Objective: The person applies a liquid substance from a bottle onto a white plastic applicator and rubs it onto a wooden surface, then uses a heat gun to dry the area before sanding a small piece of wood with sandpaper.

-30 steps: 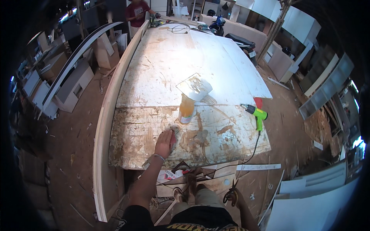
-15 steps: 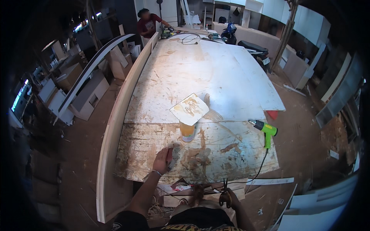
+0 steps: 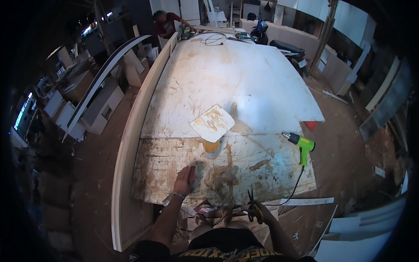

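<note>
My left hand (image 3: 181, 181) rests low over the stained front of the workbench, fingers closed around a small red object (image 3: 192, 175) whose kind I cannot make out. At the bench's front edge my right hand (image 3: 257, 214) grips a pair of scissors (image 3: 250, 197) by the looped handles, dark blades pointing up and slightly apart. Beyond my left hand stands a clear tub of amber stuff (image 3: 212, 151). A white square board (image 3: 212, 124) smeared with brown lies over its top. To the right is a green heat gun (image 3: 304, 148) on its side.
A long wooden panel (image 3: 131, 144) stands along the bench's left edge. The heat gun's cord (image 3: 293, 192) hangs over the front right edge. Another person (image 3: 166, 25) works at the far left end, near cables and tools. White boards (image 3: 355, 244) lie at lower right.
My right hand has raised the scissors slightly and shifted left. My left hand stays nearly in place with the red object. The person at the far end has bent lower.
</note>
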